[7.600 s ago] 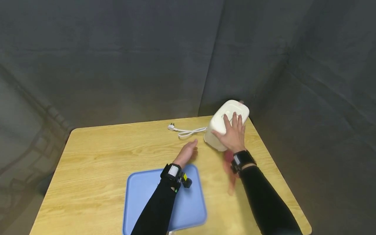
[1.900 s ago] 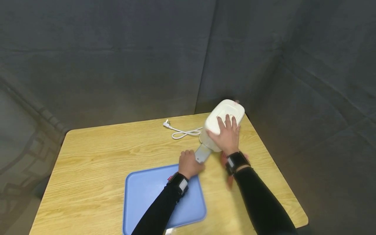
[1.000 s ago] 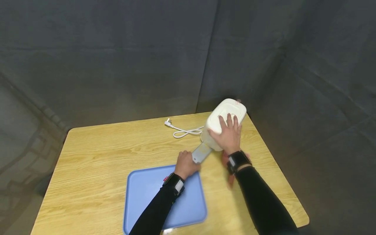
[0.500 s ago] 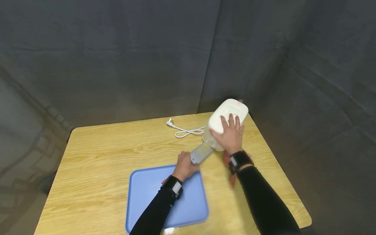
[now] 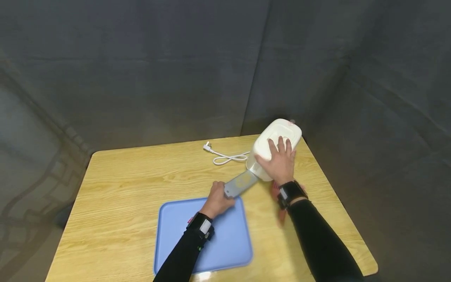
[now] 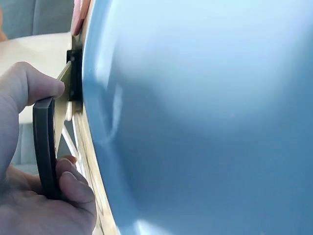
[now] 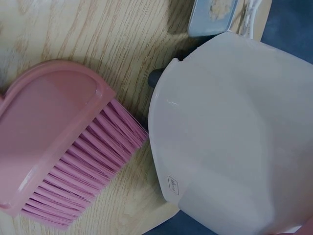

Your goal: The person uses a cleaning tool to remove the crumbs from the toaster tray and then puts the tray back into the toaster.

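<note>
A white toaster-like appliance (image 5: 258,158) with a rounded lid stands at the table's back right. My right hand (image 5: 280,164) rests on its lid with fingers spread. From the appliance's near side sticks out a flat grey crumb tray (image 5: 242,183) with yellowish crumbs on it; its far end meets the appliance. My left hand (image 5: 217,200) grips the outer end above the blue tray's far edge. In the left wrist view, thumb and fingers (image 6: 76,183) close round the crumb tray's dark front (image 6: 45,147). The right wrist view catches its crumb-covered corner (image 7: 211,14).
A blue tray (image 5: 234,250) lies at the front middle, under my left forearm. A pink brush (image 7: 54,112) lies beside the appliance, partly hidden under my right wrist in the head view. A white power cord (image 5: 230,158) lies looped behind, left of the appliance.
At first my left hand was empty and no crumb tray showed. It then took hold of the crumb tray and drew it out, left and nearer. My right hand stayed on the lid.
</note>
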`<control>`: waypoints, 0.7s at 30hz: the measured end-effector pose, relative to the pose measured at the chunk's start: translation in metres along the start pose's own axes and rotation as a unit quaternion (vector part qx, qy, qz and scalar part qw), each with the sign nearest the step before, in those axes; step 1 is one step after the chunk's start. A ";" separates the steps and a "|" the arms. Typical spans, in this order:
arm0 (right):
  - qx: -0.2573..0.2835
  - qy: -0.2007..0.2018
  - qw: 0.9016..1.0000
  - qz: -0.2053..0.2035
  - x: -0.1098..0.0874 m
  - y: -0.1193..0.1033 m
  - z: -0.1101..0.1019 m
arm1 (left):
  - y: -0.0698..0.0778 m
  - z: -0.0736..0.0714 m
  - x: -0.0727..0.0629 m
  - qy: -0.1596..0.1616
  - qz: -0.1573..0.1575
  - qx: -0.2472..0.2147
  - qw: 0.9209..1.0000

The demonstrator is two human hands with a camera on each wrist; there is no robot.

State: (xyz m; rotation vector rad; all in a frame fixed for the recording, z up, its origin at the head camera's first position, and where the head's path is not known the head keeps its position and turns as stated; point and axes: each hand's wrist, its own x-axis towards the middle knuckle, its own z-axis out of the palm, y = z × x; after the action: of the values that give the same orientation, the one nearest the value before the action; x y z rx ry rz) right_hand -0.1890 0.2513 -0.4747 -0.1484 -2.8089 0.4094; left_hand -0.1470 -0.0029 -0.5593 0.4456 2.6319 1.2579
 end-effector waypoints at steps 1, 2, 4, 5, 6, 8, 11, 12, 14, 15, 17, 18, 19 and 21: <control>0.000 -0.002 1.000 0.001 0.000 0.001 0.000 | -0.001 -0.002 -0.001 -0.001 -0.002 -0.008 1.000; 0.001 -0.002 1.000 0.002 0.001 0.001 0.001 | -0.003 -0.003 -0.001 -0.002 -0.004 -0.015 1.000; 0.002 -0.003 1.000 0.003 0.002 0.002 0.001 | -0.005 -0.007 -0.003 -0.006 -0.007 -0.033 0.999; 0.002 -0.004 1.000 0.003 0.002 0.003 0.002 | -0.006 -0.009 -0.004 -0.008 -0.011 -0.041 0.999; 0.002 -0.005 1.000 0.003 0.002 0.003 0.002 | -0.006 -0.011 -0.004 -0.010 -0.016 -0.048 0.999; 0.002 -0.007 1.000 0.003 0.003 0.004 0.002 | -0.008 -0.016 -0.007 -0.012 -0.026 -0.061 0.998; 0.002 -0.009 1.000 0.003 0.004 0.004 0.002 | -0.011 -0.023 -0.010 -0.019 -0.046 -0.077 0.996; 0.003 -0.010 1.000 0.003 0.004 0.004 0.002 | -0.012 -0.025 -0.012 -0.021 -0.050 -0.082 0.995; 0.004 -0.010 1.000 0.003 0.005 0.004 0.003 | -0.013 -0.029 -0.014 -0.024 -0.055 -0.093 0.994; 0.004 -0.010 1.000 0.003 0.005 0.005 0.003 | -0.015 -0.030 -0.016 -0.025 -0.056 -0.097 0.993; 0.005 -0.011 1.000 0.004 0.006 0.005 0.003 | -0.017 -0.034 -0.019 -0.025 -0.056 -0.107 0.992; 0.005 -0.010 1.000 0.003 0.006 0.005 0.004 | -0.018 -0.036 -0.020 -0.025 -0.058 -0.117 0.991; 0.006 -0.008 1.000 0.003 0.006 0.005 0.004 | -0.020 -0.038 -0.021 -0.027 -0.059 -0.128 0.990; 0.009 -0.004 1.000 0.001 0.006 0.005 0.004 | -0.021 -0.042 -0.025 -0.033 -0.063 -0.151 0.986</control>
State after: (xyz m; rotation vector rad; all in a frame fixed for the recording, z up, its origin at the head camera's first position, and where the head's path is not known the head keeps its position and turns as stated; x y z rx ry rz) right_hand -0.1960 0.2555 -0.4783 -0.1465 -2.8124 0.4355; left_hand -0.1405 -0.0548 -0.5486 0.2602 2.3186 1.5370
